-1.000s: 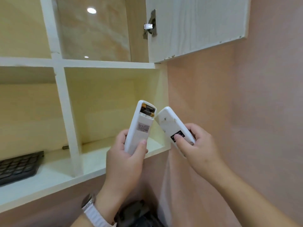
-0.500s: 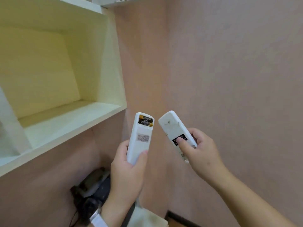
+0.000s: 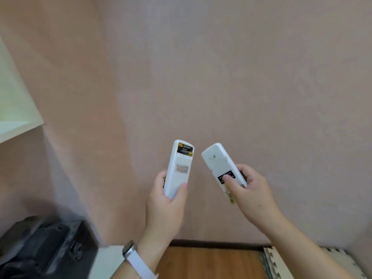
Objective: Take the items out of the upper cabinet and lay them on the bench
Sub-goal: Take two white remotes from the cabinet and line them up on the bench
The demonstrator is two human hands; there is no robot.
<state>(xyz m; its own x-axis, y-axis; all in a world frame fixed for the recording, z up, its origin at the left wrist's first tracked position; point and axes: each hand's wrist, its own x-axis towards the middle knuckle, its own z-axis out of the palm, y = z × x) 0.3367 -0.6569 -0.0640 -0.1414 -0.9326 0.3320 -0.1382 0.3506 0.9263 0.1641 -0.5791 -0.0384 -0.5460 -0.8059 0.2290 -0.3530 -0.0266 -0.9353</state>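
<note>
White plastic fills both hands: the left hand point(image 3: 164, 206) has its grip closed around a remote with no battery cover point(image 3: 179, 168), two batteries point(image 3: 185, 150) showing at its top end, and the right hand point(image 3: 250, 195) has its grip closed around the lower part of a second remote point(image 3: 220, 166), thumb pressed on a dark label. Both remotes are held up in the air in front of the pink wall point(image 3: 221, 77), near each other but apart, well clear of the cabinet shelf point(image 3: 18, 125) at the far left.

The uncovered batteries could, I judge, drop out if that remote is tipped or set down hard. The right remote is held only near its end, so it might pivot or slip.

No counter can be made out with certainty; a pale surface point(image 3: 106, 260) shows low down beside a dark case point(image 3: 40, 244). Wooden floor point(image 3: 211, 262) and a foam mat point(image 3: 269, 262) lie below.
</note>
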